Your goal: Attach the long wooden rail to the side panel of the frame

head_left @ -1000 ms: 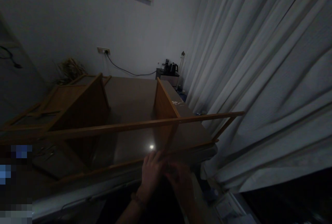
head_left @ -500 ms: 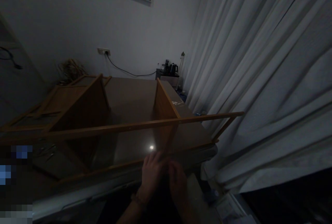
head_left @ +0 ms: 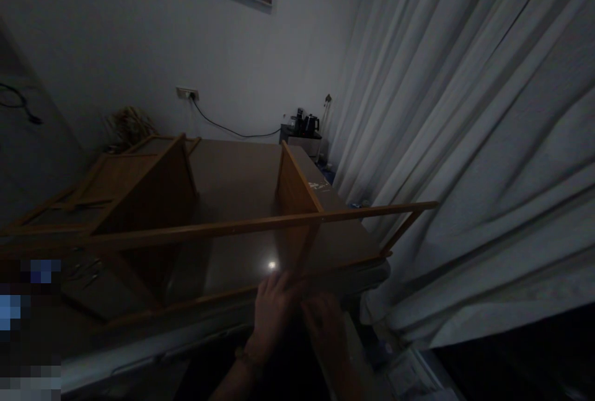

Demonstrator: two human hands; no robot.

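Note:
A wooden shelf frame (head_left: 223, 227) lies on its side on a dark table (head_left: 232, 178) in a dim room. My left hand (head_left: 272, 311) rests against the frame's near lower rail, fingers curled at the foot of an upright wooden panel (head_left: 297, 187). Close beside it, my right hand (head_left: 328, 330) is at the same joint. It is too dark to tell whether either hand holds a small part or tool.
Long grey curtains (head_left: 465, 141) hang at the right. A kettle (head_left: 310, 122) stands on a small cabinet by the far wall. A cable runs from a wall socket (head_left: 186, 92). A second wooden panel (head_left: 153, 184) stands in the frame at left.
My right hand has shifted slightly at the joint, closing in beside the left and then easing back. The frame has not moved.

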